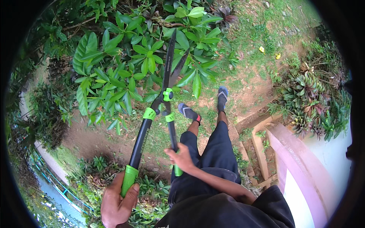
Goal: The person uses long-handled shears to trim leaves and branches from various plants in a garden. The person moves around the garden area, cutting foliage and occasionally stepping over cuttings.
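Note:
A pair of hedge shears (167, 95) with black blades and green-and-black handles points away from me. The green grip of its left handle is wrapped by my left hand (115, 201) at the lower left. My right hand (183, 159) holds the other handle in front of my thighs, just above its green end. Between the two blades there is a narrow gap. Their tips lie over the glossy leaves of a broad-leaved shrub (114, 82); whether a stem sits between the blades I cannot tell.
My feet, in socks and flip-flops (222, 95), stand on patchy grass and soil. A low concrete edging (260, 148) and a pink wall (302, 159) are on my right. Mixed plants (308, 94) grow beyond it. A blue railing (64, 191) runs along the lower left.

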Motion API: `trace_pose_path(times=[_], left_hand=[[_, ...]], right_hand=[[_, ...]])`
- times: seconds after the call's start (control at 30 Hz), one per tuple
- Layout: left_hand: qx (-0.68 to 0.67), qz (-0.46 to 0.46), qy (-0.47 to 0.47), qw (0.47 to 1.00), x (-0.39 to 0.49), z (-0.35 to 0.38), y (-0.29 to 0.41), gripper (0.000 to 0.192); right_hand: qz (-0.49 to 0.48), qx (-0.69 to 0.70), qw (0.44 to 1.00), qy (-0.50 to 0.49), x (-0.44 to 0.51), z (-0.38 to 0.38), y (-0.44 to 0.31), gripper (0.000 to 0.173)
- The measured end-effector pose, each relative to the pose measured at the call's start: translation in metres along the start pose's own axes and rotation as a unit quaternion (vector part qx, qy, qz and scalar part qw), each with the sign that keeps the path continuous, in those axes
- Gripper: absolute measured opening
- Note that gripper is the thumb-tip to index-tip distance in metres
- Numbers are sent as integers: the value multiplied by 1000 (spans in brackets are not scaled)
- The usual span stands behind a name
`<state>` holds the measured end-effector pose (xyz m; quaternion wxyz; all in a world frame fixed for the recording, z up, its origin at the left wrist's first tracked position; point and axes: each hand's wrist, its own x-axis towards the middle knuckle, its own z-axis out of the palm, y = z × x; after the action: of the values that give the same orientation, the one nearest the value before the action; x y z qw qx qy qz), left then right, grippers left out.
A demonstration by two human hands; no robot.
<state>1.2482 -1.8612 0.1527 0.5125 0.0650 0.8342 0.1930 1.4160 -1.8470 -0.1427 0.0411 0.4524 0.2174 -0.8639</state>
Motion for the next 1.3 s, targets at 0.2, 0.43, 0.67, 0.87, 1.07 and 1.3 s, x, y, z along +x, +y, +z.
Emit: trace_pose_path(times=[0.2, 0.43, 0.67, 0.87, 1.07, 1.3], left_hand=[[319, 123, 41, 939, 23, -2, 35, 31], [384, 117, 10, 916, 82, -1, 70, 28], [424, 135, 24, 895, 221, 147, 34, 33], [185, 2, -84, 979, 167, 116, -5, 32], [278, 88, -4, 956, 91, 121, 9, 37], [323, 37, 33, 945, 127, 132, 37, 41]], right_hand=[[-20, 270, 961, -59, 56, 144, 48, 19], [-82, 258, 962, -40, 101, 115, 24, 19], [-239, 495, 835, 17, 176, 48, -12, 16], [-14, 169, 981, 90, 106, -44, 43, 17], [-31, 155, 986, 46, 90, -20, 73, 19], [-53, 252, 966, 7, 114, 23, 36, 21]])
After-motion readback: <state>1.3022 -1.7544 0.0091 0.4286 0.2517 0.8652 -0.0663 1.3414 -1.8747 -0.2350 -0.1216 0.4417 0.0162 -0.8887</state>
